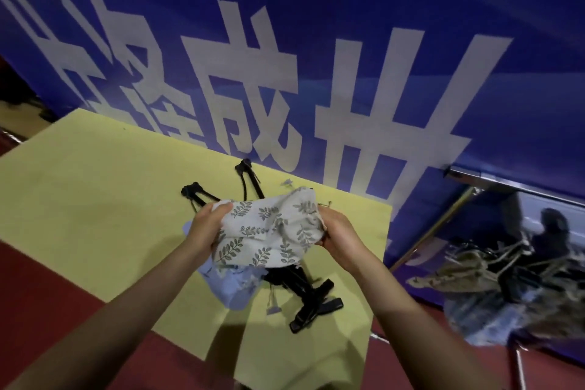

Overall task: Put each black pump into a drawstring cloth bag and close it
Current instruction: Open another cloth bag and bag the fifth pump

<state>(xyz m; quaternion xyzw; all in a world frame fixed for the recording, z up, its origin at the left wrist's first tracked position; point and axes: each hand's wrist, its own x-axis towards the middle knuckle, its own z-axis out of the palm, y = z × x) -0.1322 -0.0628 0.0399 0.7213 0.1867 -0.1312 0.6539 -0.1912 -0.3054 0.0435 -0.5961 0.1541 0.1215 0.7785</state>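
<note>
Head view: both hands, left hand (207, 225) and right hand (337, 233), grip the leaf-print bag (269, 231) stretched between them.

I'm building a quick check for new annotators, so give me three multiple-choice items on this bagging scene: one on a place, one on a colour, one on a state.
1. Where does the light blue cloth lie?
A. On the yellow table, below the leaf-print bag
B. On the red floor
C. Hung on the blue banner

2. What colour is the print on the held bag?
A. Red flowers
B. Grey-green leaves
C. Blue stripes

3. How is the leaf-print bag held?
A. It lies untouched on the table
B. One hand pinches it
C. Both hands grip it, lifted off the table

Answers: 1 A, the light blue cloth rests on the yellow table under the leaf-print bag. 2 B, grey-green leaf sprigs cover the pale cloth. 3 C, the left hand and right hand each clutch an end above the black pumps.
</note>
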